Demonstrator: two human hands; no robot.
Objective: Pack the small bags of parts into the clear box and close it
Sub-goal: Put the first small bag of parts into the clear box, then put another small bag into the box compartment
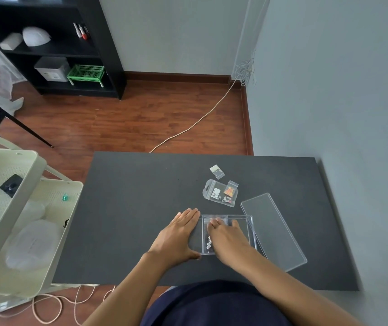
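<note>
The clear box point(249, 228) sits open on the black table, near its front. My left hand point(179, 234) lies flat against the box's left side, fingers together. My right hand point(228, 238) reaches into the box and presses a small clear bag of white parts point(208, 242) down inside it. The box's clear lid point(274, 229) lies flat on the table just right of the box. Beyond the box lie a larger clear bag with a label point(216, 192), a small bag of orange parts point(230, 189) on top of it, and a small bag point(217, 171) farther back.
The black table point(129, 208) stands against a grey wall point(353, 137) on the right. A pale green cart point(23, 208) with containers stands at the table's left. A cable runs across the wooden floor behind the table. A black shelf stands at the back left.
</note>
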